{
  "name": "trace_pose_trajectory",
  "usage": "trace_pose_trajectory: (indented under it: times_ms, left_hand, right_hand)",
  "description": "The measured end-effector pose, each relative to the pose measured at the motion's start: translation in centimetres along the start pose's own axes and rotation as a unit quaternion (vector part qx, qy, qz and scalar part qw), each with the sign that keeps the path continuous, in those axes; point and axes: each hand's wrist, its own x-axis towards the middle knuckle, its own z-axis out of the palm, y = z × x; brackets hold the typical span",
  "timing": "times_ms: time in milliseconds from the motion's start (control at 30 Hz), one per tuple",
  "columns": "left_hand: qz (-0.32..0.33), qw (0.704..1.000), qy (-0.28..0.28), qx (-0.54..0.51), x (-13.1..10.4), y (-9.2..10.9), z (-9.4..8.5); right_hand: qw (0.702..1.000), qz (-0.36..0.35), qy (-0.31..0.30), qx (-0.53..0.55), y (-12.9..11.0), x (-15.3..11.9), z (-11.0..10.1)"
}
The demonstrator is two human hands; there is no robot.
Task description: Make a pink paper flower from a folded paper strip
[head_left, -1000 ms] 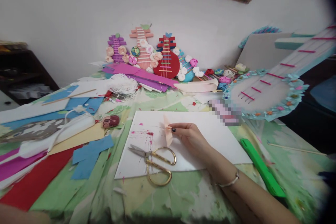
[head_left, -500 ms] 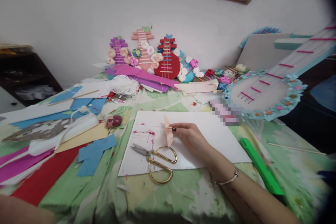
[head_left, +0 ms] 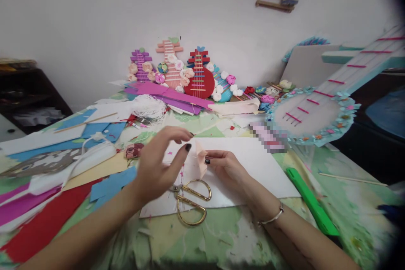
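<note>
A small piece of peach crepe paper point(head_left: 200, 161) is pinched upright between the thumb and fingers of my right hand point(head_left: 229, 168), over a white board point(head_left: 253, 156). My left hand point(head_left: 160, 164) is just left of the paper, thumb and fingers apart, holding nothing. A narrow gap shows between its fingertips and the paper. Below both hands lie gold-handled scissors point(head_left: 191, 214), their blades now mostly hidden behind my left hand. Pink stains mark the left part of the board.
Blue paper pieces point(head_left: 110, 183), red paper point(head_left: 53, 219) and a glue gun point(head_left: 95, 160) lie on the left. A green utility knife point(head_left: 311, 202) is on the right. Behind stand small paper instruments point(head_left: 199, 80), white string point(head_left: 148, 109) and a large flower-edged instrument point(head_left: 306, 116).
My left hand has come up from the lower left corner to beside the peach paper. My right hand keeps its pinch on the paper. The view has shifted slightly.
</note>
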Motion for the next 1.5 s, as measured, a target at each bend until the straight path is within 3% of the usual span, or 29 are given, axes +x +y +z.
trace_pose_trajectory:
  times_ms: [167, 300, 567, 700, 900, 1067, 1200, 1400, 1500]
  left_hand:
    - [-0.068, 0.981, -0.175, -0.057, 1.7, -4.1, 2.2]
    - [-0.105, 0.969, -0.204, -0.093, 0.9, -4.9, 3.1]
    - [-0.098, 0.958, -0.201, -0.182, 0.1, -5.0, 3.6]
    - [-0.092, 0.959, -0.215, -0.161, 0.0, -5.3, 3.5]
    - [-0.097, 0.975, -0.164, -0.117, -0.3, -5.3, 3.9]
    - [-0.104, 0.977, -0.117, -0.148, -0.2, -5.1, 3.8]
    - [-0.179, 0.928, -0.133, -0.298, -0.1, -5.2, 3.8]
    - [-0.296, 0.788, -0.194, -0.503, 0.1, -5.7, 3.8]
    - [-0.283, 0.773, -0.223, -0.522, 0.4, -5.7, 3.4]
  right_hand:
    - [1.0, 0.003, -0.016, 0.004, -0.3, 0.0, -0.1]
    - [0.999, 0.006, -0.045, 0.003, -0.5, -0.4, 0.6]
    - [0.999, 0.004, -0.039, -0.012, 0.1, -0.4, 0.7]
    - [0.999, -0.006, -0.025, -0.03, 0.8, 0.0, 0.1]
    - [0.988, -0.048, 0.012, -0.146, 1.3, 0.2, -0.1]
    - [0.996, -0.069, 0.012, -0.062, 0.9, 0.2, 0.4]
    - [0.997, -0.06, -0.005, 0.047, 0.8, 0.3, 0.6]
    - [0.992, 0.007, -0.099, 0.082, 1.0, 0.3, 0.5]
    - [0.984, 0.044, -0.139, 0.103, 0.8, 0.1, 0.6]
